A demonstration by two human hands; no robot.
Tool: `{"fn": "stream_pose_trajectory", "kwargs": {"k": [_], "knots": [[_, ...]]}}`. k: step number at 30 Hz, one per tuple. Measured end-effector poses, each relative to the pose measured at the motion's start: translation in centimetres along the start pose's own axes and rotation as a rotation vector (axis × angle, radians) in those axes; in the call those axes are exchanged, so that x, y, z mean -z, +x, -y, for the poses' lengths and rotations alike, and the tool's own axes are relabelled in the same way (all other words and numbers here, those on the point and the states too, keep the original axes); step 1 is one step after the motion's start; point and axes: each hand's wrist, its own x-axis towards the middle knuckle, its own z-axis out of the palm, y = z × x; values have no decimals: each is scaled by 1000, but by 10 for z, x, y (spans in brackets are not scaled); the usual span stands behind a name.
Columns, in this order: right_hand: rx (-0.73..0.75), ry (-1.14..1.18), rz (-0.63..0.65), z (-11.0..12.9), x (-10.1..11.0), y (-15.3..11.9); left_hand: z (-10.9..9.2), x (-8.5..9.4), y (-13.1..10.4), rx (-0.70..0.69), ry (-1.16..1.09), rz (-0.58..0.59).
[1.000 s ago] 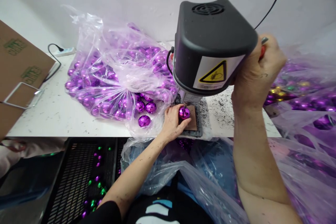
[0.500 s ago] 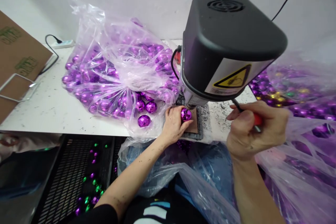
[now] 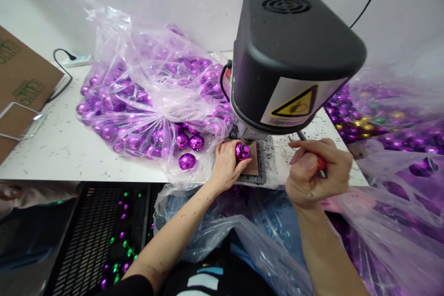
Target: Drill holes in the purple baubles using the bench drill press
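My left hand has its fingers closed around a shiny purple faceted ball. It holds the ball on a small brown board, directly beneath the chuck of a black bench drill press. Whether the bit touches the ball is hard to make out. On the right, my right hand grips the press's feed lever, which has a red grip. Several loose purple faceted balls lie left of my left hand, at the mouth of a clear plastic bag full of them.
Black shavings litter the white table. At the left stand a cardboard box and a power strip. A black crate with small green and purple balls is below. More bagged purple balls fill the right side.
The view has shifted slightly. My right hand and the lever have moved a little left, nearer the press. My left hand still holds the ball beneath the chuck.
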Motion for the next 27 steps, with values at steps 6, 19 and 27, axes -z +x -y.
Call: {"fn": "stream_pose_trajectory", "kwargs": {"k": [6,19,27], "knots": [[35,52,-83,-13,-10,-12,0,0,0,-9,4,-14],[34,89,-62,-24,-17,-27,1,-1,0,-18,13,-16],[-77,-107,-104,11,-9,54,3,-3,-1,-32,5,-23]]}}
